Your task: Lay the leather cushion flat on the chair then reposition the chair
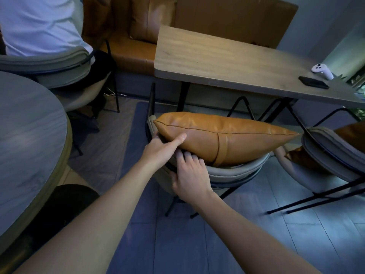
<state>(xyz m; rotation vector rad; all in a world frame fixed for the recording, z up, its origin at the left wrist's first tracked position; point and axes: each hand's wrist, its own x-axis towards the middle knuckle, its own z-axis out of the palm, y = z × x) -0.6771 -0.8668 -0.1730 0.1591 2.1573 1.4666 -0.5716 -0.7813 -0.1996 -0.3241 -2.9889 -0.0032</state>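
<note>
A tan leather cushion [221,135] stands on edge in a grey upholstered chair [235,173], leaning against the curved backrest, seam side up. My left hand [162,149] grips the cushion's left corner, thumb on top and fingers underneath. My right hand [190,175] rests on the chair's backrest rim, its fingertips touching the cushion's lower edge. The chair seat is hidden under the cushion.
A wooden rectangular table [227,62] stands just beyond the chair, carrying a white controller [322,71] and a black phone [313,82]. A second grey chair [331,155] with another cushion is at right. A round table [29,135] and a seated person [39,26] are at left. A leather bench [138,36] lines the wall.
</note>
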